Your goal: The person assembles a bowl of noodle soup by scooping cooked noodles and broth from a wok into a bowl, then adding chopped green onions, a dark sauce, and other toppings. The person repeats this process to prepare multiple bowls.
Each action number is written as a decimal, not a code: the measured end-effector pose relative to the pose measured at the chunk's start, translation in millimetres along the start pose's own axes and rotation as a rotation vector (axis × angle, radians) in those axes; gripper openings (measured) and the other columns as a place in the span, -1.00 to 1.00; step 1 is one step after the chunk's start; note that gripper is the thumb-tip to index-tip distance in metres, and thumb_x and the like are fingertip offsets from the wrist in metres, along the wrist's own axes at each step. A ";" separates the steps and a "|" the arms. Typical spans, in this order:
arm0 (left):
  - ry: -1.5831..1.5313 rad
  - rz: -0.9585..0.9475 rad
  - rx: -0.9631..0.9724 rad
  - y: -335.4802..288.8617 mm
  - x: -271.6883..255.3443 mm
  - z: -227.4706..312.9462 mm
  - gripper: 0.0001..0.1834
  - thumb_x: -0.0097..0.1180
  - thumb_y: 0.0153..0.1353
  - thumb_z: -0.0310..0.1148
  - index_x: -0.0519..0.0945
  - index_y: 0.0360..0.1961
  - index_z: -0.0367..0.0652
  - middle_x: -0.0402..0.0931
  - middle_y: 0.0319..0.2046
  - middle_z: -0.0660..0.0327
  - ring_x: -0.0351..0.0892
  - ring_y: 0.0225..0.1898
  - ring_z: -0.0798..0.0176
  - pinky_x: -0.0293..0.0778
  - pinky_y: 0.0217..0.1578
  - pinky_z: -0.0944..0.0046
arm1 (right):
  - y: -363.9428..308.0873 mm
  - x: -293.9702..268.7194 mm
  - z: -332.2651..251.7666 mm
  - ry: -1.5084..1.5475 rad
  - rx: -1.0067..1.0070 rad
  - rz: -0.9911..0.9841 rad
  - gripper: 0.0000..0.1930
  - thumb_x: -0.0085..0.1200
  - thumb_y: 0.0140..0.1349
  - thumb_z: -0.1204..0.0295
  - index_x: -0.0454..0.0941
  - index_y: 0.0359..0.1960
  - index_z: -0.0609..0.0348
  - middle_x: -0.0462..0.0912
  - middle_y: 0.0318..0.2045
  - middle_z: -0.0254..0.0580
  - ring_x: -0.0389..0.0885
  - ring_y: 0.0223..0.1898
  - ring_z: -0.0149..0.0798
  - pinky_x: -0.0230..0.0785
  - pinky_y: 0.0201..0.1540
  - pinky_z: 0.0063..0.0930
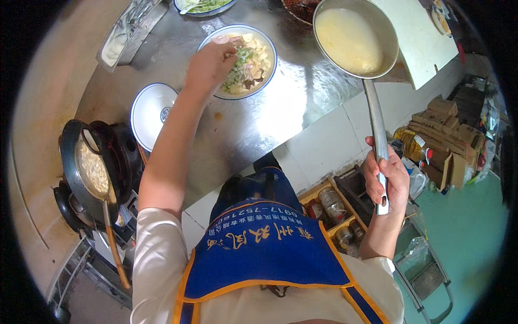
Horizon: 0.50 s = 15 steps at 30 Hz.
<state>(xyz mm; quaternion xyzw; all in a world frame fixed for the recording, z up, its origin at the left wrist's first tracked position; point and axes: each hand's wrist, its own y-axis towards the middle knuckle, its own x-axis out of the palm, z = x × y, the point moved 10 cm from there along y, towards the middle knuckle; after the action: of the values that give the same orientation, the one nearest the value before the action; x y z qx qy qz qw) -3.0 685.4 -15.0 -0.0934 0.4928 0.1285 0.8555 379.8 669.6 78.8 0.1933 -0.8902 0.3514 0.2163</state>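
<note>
My left hand reaches over a blue-rimmed white bowl at the far middle of the steel table. Its fingers are pinched together, and what they hold, if anything, is hidden. Chopped greens, pale chunks and pinkish slices fill this bowl. My right hand is wrapped round the long metal handle of a saucepan. Pale yellow broth lies in the pan, which is at the far right, around the table's edge. Beside my left forearm sits a second white bowl, partly covered by the arm.
A steel tray and a plate of greens stand at the far left and far middle. At left, a wok holds a wooden-handled ladle. A pale board is far right. Below lie cardboard, a wooden crate with jars and a metal-framed stool.
</note>
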 end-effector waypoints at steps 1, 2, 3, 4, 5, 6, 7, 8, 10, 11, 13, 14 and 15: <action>0.036 -0.034 0.034 8.1 9.9 6.2 -0.71 0.18 0.19 -0.24 0.69 -0.12 -0.13 0.64 -0.23 0.04 0.61 -0.12 -0.03 0.50 -0.08 0.06 | 1.2 -5.1 -0.3 0.007 0.000 0.011 -0.44 0.13 0.27 0.41 0.24 0.19 0.53 0.41 -0.52 -0.20 0.26 -0.80 -0.51 0.10 -0.85 -0.65; 0.048 -0.040 0.051 13.6 17.4 10.3 -0.72 0.18 0.19 -0.24 0.70 -0.13 -0.13 0.64 -0.21 0.04 0.60 -0.11 -0.04 0.50 -0.07 0.05 | 2.2 -9.8 -0.3 0.013 -0.001 0.020 -0.44 0.14 0.27 0.41 0.24 0.19 0.53 0.41 -0.53 -0.20 0.26 -0.80 -0.50 0.10 -0.86 -0.65; 0.055 -0.044 0.063 18.1 24.5 13.3 -0.72 0.18 0.19 -0.24 0.70 -0.14 -0.12 0.63 -0.19 0.04 0.60 -0.11 -0.04 0.49 -0.06 0.05 | 3.3 -13.5 1.9 0.043 0.032 0.026 -0.43 0.16 0.26 0.41 0.25 0.20 0.52 0.43 -0.53 -0.19 0.26 -0.80 -0.49 0.10 -0.86 -0.63; 0.056 -0.033 0.093 22.5 28.6 17.9 -0.73 0.19 0.19 -0.23 0.71 -0.15 -0.12 0.63 -0.17 0.05 0.60 -0.10 -0.04 0.49 -0.06 0.04 | 4.6 -15.6 2.5 0.064 0.044 0.019 -0.43 0.14 0.27 0.43 0.23 0.21 0.52 0.42 -0.52 -0.19 0.26 -0.80 -0.50 0.10 -0.86 -0.63; 0.088 -0.051 0.097 26.3 34.9 17.6 -0.73 0.19 0.20 -0.23 0.71 -0.15 -0.12 0.62 -0.16 0.04 0.60 -0.10 -0.04 0.49 -0.05 0.03 | 6.8 -16.0 6.0 0.084 0.054 0.012 -0.44 0.13 0.28 0.44 0.22 0.22 0.51 0.41 -0.50 -0.18 0.26 -0.79 -0.50 0.11 -0.87 -0.63; 0.116 -0.054 0.118 29.2 39.5 21.0 -0.73 0.18 0.20 -0.23 0.71 -0.16 -0.12 0.62 -0.15 0.04 0.60 -0.10 -0.05 0.49 -0.05 0.02 | 8.2 -16.8 7.0 0.104 0.064 0.005 -0.44 0.11 0.29 0.45 0.21 0.23 0.51 0.40 -0.49 -0.17 0.25 -0.79 -0.50 0.12 -0.87 -0.63; 0.137 -0.082 0.116 31.9 45.1 21.2 -0.74 0.18 0.20 -0.23 0.71 -0.17 -0.12 0.61 -0.13 0.03 0.60 -0.10 -0.05 0.49 -0.04 0.01 | 8.8 -17.2 8.7 0.131 0.081 0.003 -0.44 0.11 0.29 0.46 0.20 0.24 0.49 0.39 -0.49 -0.18 0.25 -0.79 -0.49 0.11 -0.87 -0.62; 0.172 -0.104 0.122 33.6 48.8 22.3 -0.74 0.18 0.21 -0.23 0.71 -0.16 -0.12 0.61 -0.14 0.03 0.60 -0.10 -0.05 0.49 -0.04 0.01 | 9.6 -19.4 9.3 0.112 0.086 0.020 -0.44 0.12 0.28 0.45 0.22 0.24 0.49 0.41 -0.49 -0.17 0.26 -0.79 -0.49 0.10 -0.86 -0.62; 0.229 -0.186 0.100 35.4 55.7 20.4 -0.74 0.17 0.22 -0.22 0.70 -0.16 -0.13 0.62 -0.16 0.02 0.59 -0.08 -0.06 0.49 -0.02 0.01 | 10.8 -19.8 10.6 0.112 0.097 0.024 -0.44 0.13 0.26 0.44 0.25 0.22 0.49 0.45 -0.50 -0.17 0.27 -0.79 -0.48 0.09 -0.84 -0.62; 0.190 -0.158 0.078 37.1 49.7 19.1 -0.74 0.17 0.22 -0.22 0.70 -0.17 -0.14 0.63 -0.17 0.01 0.60 -0.10 -0.05 0.49 -0.03 0.02 | 11.6 -19.4 11.1 0.129 0.099 0.021 -0.44 0.13 0.26 0.44 0.25 0.22 0.50 0.45 -0.50 -0.17 0.27 -0.78 -0.48 0.09 -0.84 -0.61; 0.122 -0.106 0.040 38.1 34.1 14.5 -0.74 0.17 0.23 -0.22 0.70 -0.18 -0.15 0.64 -0.19 0.00 0.62 -0.13 -0.05 0.51 -0.05 0.03 | 12.8 -17.1 11.1 0.122 0.092 0.002 -0.44 0.12 0.27 0.44 0.24 0.23 0.50 0.45 -0.49 -0.17 0.27 -0.78 -0.47 0.10 -0.84 -0.61; -0.007 -0.082 -0.097 39.9 25.3 -0.4 -0.74 0.17 0.23 -0.22 0.70 -0.20 -0.15 0.65 -0.21 0.00 0.63 -0.15 -0.04 0.51 -0.07 0.04 | 13.4 -16.2 11.9 0.138 0.097 -0.002 -0.44 0.12 0.27 0.44 0.24 0.23 0.50 0.45 -0.49 -0.17 0.27 -0.78 -0.47 0.10 -0.84 -0.61; -0.126 -0.074 -0.255 40.6 18.2 -18.6 -0.74 0.18 0.22 -0.22 0.70 -0.21 -0.16 0.66 -0.23 0.00 0.65 -0.18 -0.02 0.52 -0.09 0.05 | 13.9 -15.4 12.1 0.133 0.095 -0.010 -0.44 0.12 0.27 0.44 0.24 0.23 0.50 0.44 -0.49 -0.16 0.28 -0.78 -0.47 0.10 -0.84 -0.61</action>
<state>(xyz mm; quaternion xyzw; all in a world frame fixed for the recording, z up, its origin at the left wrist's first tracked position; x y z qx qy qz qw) -22.1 721.0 -41.4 -0.2110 0.4140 0.1639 0.8702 382.6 673.4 55.3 0.1840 -0.8552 0.4040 0.2675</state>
